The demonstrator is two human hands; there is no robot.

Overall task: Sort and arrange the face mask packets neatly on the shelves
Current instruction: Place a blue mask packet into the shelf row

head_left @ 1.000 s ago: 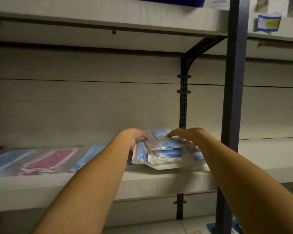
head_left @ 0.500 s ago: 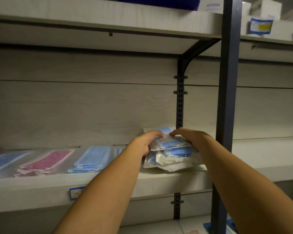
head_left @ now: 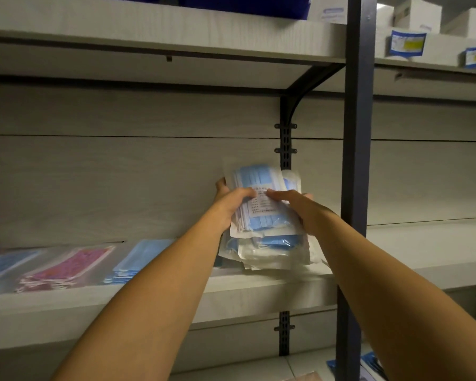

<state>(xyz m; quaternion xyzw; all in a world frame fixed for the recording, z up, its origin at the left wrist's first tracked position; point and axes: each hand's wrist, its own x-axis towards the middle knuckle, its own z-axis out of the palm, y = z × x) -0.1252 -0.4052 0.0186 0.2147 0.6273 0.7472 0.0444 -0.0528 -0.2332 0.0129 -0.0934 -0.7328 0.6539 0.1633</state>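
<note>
A white label with several lines of dark print sits on the face of the front blue mask packet (head_left: 261, 199), but the print is too small to read. On the shelf above, white boxes (head_left: 418, 15) stand behind blue-edged shelf tags (head_left: 407, 43) with a yellow patch; their writing is blurred as well.

Both hands hold a bundle of blue mask packets (head_left: 267, 237) upright, just left of the dark upright post (head_left: 356, 160), long axis vertical, top edges toward the upper shelf. The bundle's lower end rests on or just above the middle shelf (head_left: 259, 292); which one cannot be told. The left hand (head_left: 231, 200) grips the bundle's left edge, thumb across the front and fingers curled behind. The right hand (head_left: 291, 203) clasps its right edge, thumb on the label.

Farther left of the post, lying flat on the same shelf: a blue packet stack (head_left: 138, 259), a pink packet stack (head_left: 66, 268) and a further blue packet (head_left: 3, 265), long axes running back toward the wall.
</note>
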